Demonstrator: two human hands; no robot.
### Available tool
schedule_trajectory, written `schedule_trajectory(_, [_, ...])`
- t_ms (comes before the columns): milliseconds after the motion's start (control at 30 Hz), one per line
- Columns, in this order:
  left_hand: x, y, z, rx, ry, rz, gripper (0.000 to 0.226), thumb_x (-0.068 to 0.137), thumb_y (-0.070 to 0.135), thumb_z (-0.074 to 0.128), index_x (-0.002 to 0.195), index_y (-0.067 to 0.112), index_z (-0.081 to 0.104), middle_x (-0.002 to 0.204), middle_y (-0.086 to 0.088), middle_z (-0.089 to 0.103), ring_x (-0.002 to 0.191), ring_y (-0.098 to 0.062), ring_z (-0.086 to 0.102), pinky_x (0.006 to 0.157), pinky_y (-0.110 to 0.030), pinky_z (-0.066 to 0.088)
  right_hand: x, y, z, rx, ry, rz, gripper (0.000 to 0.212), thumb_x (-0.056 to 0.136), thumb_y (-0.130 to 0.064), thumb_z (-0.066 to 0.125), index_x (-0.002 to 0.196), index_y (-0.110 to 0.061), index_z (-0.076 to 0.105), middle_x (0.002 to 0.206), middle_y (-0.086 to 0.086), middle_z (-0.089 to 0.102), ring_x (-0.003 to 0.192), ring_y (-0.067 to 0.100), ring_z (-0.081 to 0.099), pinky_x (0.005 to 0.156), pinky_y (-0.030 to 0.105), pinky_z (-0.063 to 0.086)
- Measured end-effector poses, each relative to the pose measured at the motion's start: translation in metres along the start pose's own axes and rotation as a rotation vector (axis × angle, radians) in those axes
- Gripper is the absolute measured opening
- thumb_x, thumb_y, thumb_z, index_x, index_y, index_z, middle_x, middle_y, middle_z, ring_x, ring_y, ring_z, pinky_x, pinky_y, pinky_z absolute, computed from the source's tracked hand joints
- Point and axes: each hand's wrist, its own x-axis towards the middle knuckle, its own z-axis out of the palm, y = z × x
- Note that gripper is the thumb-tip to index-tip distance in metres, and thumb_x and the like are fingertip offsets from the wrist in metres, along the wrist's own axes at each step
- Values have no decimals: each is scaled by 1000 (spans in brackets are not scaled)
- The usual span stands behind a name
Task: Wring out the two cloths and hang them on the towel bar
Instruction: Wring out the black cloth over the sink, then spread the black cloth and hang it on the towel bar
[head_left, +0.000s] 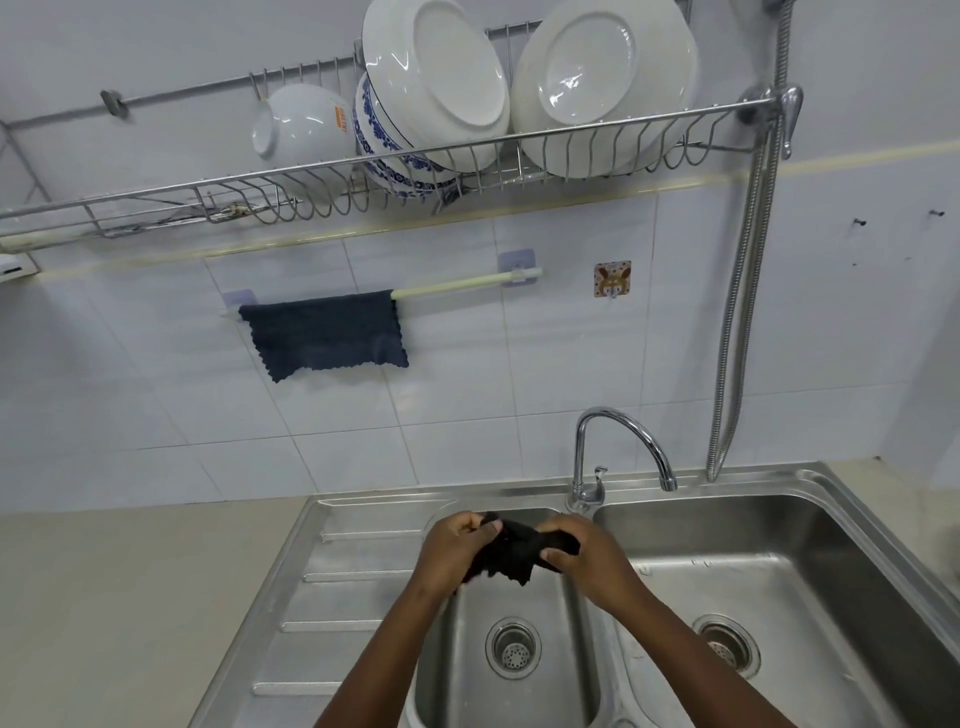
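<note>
A dark, bunched cloth (514, 551) is held over the left sink basin (498, 670). My left hand (457, 551) grips its left end and my right hand (587, 558) grips its right end, both closed tight on it. A second cloth, dark blue (324, 335), hangs spread over the left part of the pale towel bar (467, 285) on the tiled wall. The right part of the bar is bare.
A chrome tap (623, 441) curves between the two basins, its spout above the right basin (769, 623). A wire dish rack (363, 176) with white plates and bowls hangs above the bar. A metal hose (743, 291) runs down the wall at right. A beige counter (130, 597) lies left.
</note>
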Motion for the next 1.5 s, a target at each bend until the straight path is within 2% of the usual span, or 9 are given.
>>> schedule_trajectory(133, [-3, 3, 7, 31, 51, 30, 31, 89, 36, 64, 65, 18, 57, 65, 0, 59, 64, -13, 53, 66, -30, 42, -8, 1, 0, -3, -64, 14, 29, 73, -5, 68, 93, -26, 63, 101, -1, 59, 91, 3, 57, 76, 12, 42])
schedule_trajectory(267, [-3, 22, 12, 43, 61, 108, 40, 86, 33, 68, 55, 22, 45, 50, 10, 49, 50, -5, 45, 57, -19, 38, -9, -9, 4, 93, -81, 53, 21, 78, -21, 72, 94, -26, 60, 106, -2, 57, 95, 6, 57, 81, 15, 45])
schedule_trajectory(533, [0, 40, 10, 163, 78, 222, 34, 84, 43, 68, 59, 25, 54, 54, 10, 54, 50, 1, 46, 50, -11, 36, -3, -30, 9, 204, 1, 53, 11, 83, -28, 69, 82, -19, 63, 79, -1, 64, 73, 11, 59, 60, 13, 43])
schedule_trajectory(700, [2, 42, -9, 132, 40, 220, 28, 75, 40, 78, 74, 17, 62, 59, 8, 56, 55, -4, 50, 51, -12, 37, 3, -30, -11, 447, 43, 132, 12, 90, -14, 59, 87, -20, 69, 86, 9, 71, 83, 26, 69, 78, 41, 56])
schedule_trajectory(867, [3, 43, -31, 343, -223, 148, 41, 71, 40, 81, 109, 32, 67, 62, 10, 54, 56, -1, 50, 53, -14, 35, 11, -40, -26, 186, -68, 18, 17, 91, -13, 55, 95, -26, 66, 98, -9, 67, 95, 2, 60, 86, 20, 45])
schedule_trajectory(967, [1, 45, -28, 434, -306, 181, 24, 75, 43, 77, 96, 34, 70, 67, 10, 56, 59, 0, 49, 56, -15, 35, 14, -51, -28, 62, -173, -65, 13, 91, -15, 57, 94, -22, 67, 91, -14, 63, 86, -10, 57, 76, 6, 40])
schedule_trajectory(1167, [-3, 42, -32, 200, -86, 155, 19, 88, 36, 63, 78, 20, 63, 74, 2, 65, 72, -11, 62, 72, -32, 51, 18, -37, -59, -255, -333, -63, 31, 79, -29, 72, 105, -15, 62, 89, -6, 59, 86, 11, 60, 72, 21, 44])
schedule_trajectory(1267, [-6, 48, -42, 121, 63, 120, 24, 97, 34, 52, 84, 17, 62, 85, -7, 66, 83, -17, 63, 73, -28, 54, 17, -16, -76, -357, -375, -6, 17, 80, -29, 70, 88, -17, 62, 85, -2, 57, 85, 16, 58, 63, 18, 39])
schedule_trajectory(1500, [5, 49, -75, 406, 230, 182, 15, 97, 22, 52, 94, 18, 66, 90, 0, 68, 82, -17, 62, 75, -24, 52, 40, -34, -108, -478, -298, -39, 26, 77, -35, 72, 63, -30, 51, 69, -6, 53, 72, 13, 53, 59, 22, 35])
